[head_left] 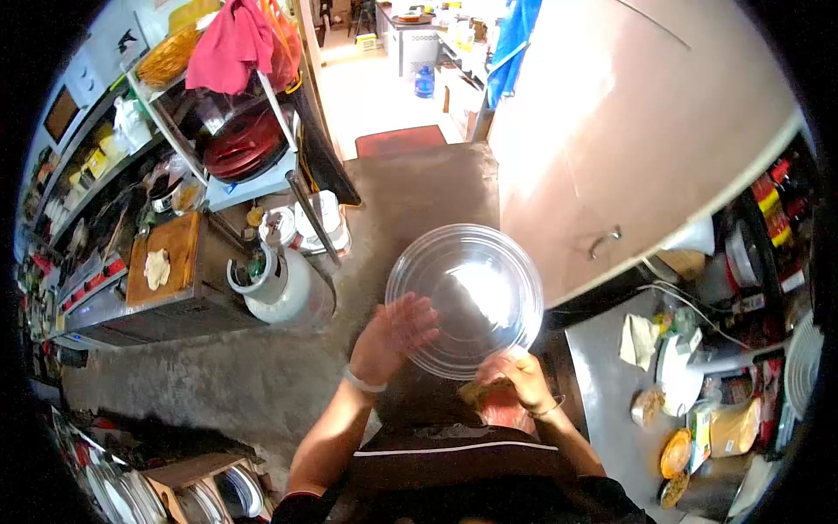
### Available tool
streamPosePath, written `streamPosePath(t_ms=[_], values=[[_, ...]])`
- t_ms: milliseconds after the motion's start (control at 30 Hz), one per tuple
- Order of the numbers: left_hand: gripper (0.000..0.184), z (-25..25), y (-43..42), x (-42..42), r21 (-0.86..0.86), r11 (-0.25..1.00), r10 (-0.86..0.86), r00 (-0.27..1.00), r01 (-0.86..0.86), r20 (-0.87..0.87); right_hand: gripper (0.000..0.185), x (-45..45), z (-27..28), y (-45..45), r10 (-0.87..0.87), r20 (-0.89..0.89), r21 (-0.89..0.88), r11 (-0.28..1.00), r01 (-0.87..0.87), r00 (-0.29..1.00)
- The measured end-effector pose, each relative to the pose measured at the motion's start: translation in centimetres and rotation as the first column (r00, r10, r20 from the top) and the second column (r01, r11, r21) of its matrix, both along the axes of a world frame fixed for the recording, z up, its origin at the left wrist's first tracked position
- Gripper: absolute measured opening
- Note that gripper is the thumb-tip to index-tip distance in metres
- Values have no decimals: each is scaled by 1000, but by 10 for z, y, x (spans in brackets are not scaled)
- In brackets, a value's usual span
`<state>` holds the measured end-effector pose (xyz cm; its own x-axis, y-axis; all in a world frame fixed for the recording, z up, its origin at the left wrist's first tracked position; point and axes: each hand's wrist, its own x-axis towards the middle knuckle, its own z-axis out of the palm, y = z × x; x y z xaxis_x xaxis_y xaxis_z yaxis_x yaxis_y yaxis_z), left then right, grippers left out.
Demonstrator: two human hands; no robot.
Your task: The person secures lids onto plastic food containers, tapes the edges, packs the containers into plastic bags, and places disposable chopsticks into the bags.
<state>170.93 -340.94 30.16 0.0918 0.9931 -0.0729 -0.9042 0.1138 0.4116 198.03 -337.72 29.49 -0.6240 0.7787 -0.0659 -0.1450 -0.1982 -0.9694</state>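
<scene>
The clear round lid [476, 271] is in front of the person's body, above the floor [201, 393]. The right hand [519, 380] has its grip closed at the near rim; the left hand [397, 336] is spread, fingers overlapping the left rim — whether they press it, I cannot tell. Handling it well calls for support on both sides, steady wrists — and an edge kept off the pale door [628, 166].

The clear disc [463, 295] looks like smooth, glossy plastic.
</scene>
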Motion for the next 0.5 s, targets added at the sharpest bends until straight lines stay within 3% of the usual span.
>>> streamPosePath(t_ms=[67,100,233,300,367,433,500], values=[[38,-7,41,-23,-115,985,96,968,-125,-230,15,-26,-20,48,17,-45,-79,997,-20,999],[35,-11,69,-39,-108,986,100,972,-125,-214,19,-39,-27,80,55,40,-91,995,-51,998],[30,-15,201,-97,-130,980,120,973,-147,-200,40,-85,-18,226,-191,-90,-142,974,177,977],[30,-16,276,-125,-109,980,142,971,-165,-191,40,-113,-2,313,-281,-115,-152,953,263,953],[31,-31,337,-148,-70,986,136,977,-150,-167,40,-146,12,397,-251,-97,-144,961,236,963],[29,-19,391,-174,-136,980,124,978,-148,-167,35,-184,15,472,-180,-72,-157,973,167,981],[28,-12,442,-206,-197,960,157,965,-199,-210,30,-230,13,549,-146,18,-9,989,146,989]])
